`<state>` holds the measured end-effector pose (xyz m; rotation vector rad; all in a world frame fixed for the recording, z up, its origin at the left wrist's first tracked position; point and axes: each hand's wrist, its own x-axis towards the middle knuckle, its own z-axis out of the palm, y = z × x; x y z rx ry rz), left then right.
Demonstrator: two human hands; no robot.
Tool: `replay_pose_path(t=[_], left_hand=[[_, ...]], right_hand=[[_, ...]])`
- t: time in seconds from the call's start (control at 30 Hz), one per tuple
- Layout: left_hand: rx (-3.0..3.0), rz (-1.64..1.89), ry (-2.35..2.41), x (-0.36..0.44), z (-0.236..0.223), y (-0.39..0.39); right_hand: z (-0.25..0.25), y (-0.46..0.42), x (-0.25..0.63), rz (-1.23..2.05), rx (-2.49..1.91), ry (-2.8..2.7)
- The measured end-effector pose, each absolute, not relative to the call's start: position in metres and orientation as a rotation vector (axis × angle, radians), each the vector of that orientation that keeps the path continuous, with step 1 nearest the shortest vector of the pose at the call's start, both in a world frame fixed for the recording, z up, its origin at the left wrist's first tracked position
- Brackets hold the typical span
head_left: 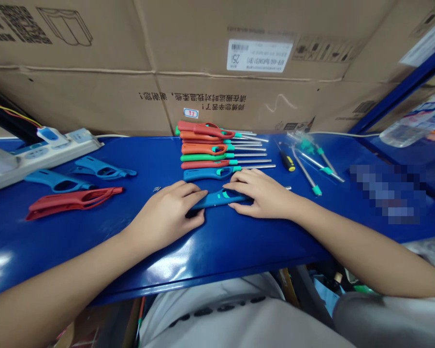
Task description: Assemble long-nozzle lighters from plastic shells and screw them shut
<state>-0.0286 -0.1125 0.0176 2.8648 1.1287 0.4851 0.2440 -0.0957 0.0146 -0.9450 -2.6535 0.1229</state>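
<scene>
A blue long-neck lighter lies across the table in front of me, with green parts near its trigger. My left hand closes its thumb and fingers on the handle end. Around the neck end curl the fingers of my right hand, and a metal tip shows past them. Just beyond is a row of lighters in red, orange, green and blue, their metal tubes pointing right. A few small metal pieces lie by my left hand.
At left are two blue handle shells and a red one, near a white power strip. A screwdriver and loose metal tubes lie at right. Cardboard boxes stand behind; a plastic bottle is far right.
</scene>
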Motion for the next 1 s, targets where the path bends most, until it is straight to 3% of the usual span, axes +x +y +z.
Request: replay_pose_path(t=[0.53, 1.0], left_hand=[[2.612, 0.624, 0.901, -0.028, 0.024, -0.112], [2.716, 0.660, 1.000, -0.033, 0.027, -0.104]], right_hand=[[0.028, -0.103, 0.249, -0.336, -0.613, -2.603], [0.032, -0.089, 0.261, 0.077, -0.890, -2.545]])
